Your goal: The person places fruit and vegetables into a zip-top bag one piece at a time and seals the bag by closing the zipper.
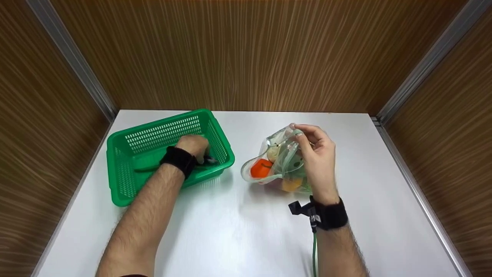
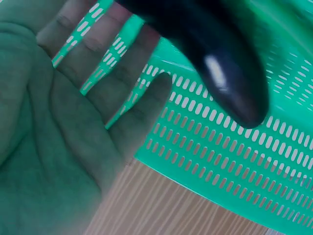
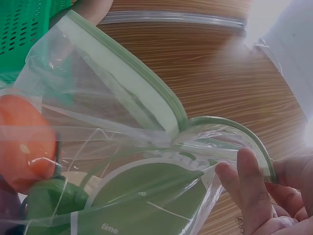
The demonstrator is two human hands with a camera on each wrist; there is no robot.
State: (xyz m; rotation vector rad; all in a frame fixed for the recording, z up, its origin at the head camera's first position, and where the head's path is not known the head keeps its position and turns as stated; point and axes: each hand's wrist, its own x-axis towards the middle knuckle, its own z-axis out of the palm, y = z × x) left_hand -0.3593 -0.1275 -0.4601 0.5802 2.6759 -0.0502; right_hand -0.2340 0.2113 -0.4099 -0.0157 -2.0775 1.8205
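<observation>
My left hand [image 1: 194, 147] reaches down into a green plastic basket [image 1: 115, 169], fingers bent toward the basket floor. A dark, glossy eggplant [image 2: 220, 73] is at its fingertips in the left wrist view; its upper end runs out of frame, where the thumb is hidden. My right hand [image 1: 318, 154] pinches the rim of a clear bag [image 1: 286, 163] with pale green edging, between thumb and fingers. The bag's mouth gapes toward the basket. Inside show an orange-red vegetable [image 3: 27, 142] with a green stem, a green pepper [image 3: 54, 203] and a yellow piece [image 1: 291, 184].
A long green thing [image 1: 148, 168] lies on the basket floor. The white table [image 1: 215, 238] carries basket and bag, with wood-grain panels [image 1: 246, 54] at its back and sides. A green cable [image 1: 314, 250] runs down from the right wrist camera.
</observation>
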